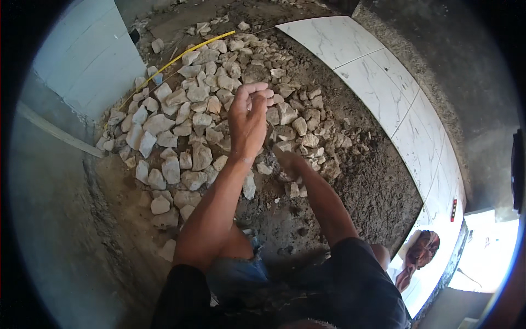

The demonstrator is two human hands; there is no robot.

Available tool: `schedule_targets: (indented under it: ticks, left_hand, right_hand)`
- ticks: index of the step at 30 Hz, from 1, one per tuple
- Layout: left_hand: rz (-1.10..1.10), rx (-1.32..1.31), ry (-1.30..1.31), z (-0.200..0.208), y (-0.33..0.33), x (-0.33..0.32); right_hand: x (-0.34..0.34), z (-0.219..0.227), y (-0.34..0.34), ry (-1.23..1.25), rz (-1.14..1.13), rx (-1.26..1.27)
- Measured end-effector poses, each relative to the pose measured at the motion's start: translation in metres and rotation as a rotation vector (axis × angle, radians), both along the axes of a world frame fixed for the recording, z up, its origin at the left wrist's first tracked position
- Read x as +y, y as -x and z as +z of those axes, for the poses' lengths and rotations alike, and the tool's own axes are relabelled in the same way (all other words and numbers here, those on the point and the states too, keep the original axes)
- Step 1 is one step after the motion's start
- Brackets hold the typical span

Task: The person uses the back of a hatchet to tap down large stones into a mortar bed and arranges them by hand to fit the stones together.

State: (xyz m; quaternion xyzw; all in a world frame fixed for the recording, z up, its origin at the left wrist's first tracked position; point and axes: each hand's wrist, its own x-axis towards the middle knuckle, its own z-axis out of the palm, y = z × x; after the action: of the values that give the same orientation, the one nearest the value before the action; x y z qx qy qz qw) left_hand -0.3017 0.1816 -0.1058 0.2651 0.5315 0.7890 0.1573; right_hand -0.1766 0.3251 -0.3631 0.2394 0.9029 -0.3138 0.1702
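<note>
Well, from the head view, the stones (pixel 201 156) are spread over the ground from the left of the frame through its centre, pale and blocky on the left, smaller and dirtier toward the right. Both hands are over them near the middle, apart but just beside each other. The left hand (pixel 249 122) is the higher, fingers loosely bent, with nothing seen in its grasp, though its palm is partly hidden. The right hand (pixel 291 163), lower and to the right, is blurred; it may have a handle in it, but I cannot tell. Dark soil (pixel 378 186) fills the right of centre, bordered by white tiles (pixel 378 82), and a yellow strip (pixel 211 40) runs along the upper left of the stones. To work well here, I would keep the left fingers clear of the right hand's path, take each stone by its broad faces rather than its sharp edges, seat it so it does not rock against its neighbours, and avoid knocking the strip or the tile edge.
</note>
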Motion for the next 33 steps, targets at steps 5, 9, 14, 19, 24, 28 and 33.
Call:
schedule_targets:
  ticks: [5,9,14,19,24,28,33]
  left_hand:
    - [0.052,-0.004,0.066,0.007,-0.003,-0.012]
    - [0.042,0.022,0.036,0.008,-0.001,-0.018]
    - [-0.012,0.022,0.029,0.006,-0.009,-0.011]
    - [0.052,-0.015,-0.044,0.018,-0.007,-0.004]
    - [0.089,0.0,0.021,0.008,0.005,-0.014]
    - [0.113,0.014,0.02,0.002,0.011,-0.017]
    - [0.236,0.12,-0.096,0.019,0.008,-0.013]
  right_hand:
    - [-0.01,0.035,-0.006,0.282,-0.152,0.459]
    - [-0.067,0.06,0.006,-0.155,-0.442,0.436]
    - [-0.029,-0.039,0.005,-0.409,0.08,0.225]
    - [-0.001,-0.067,-0.027,-0.507,0.738,0.117]
    - [-0.084,-0.049,-0.061,-0.182,-0.018,0.457]
    - [-0.08,0.067,-0.008,0.232,-0.561,0.359]
    - [-0.021,0.224,0.042,0.015,-0.499,1.028]
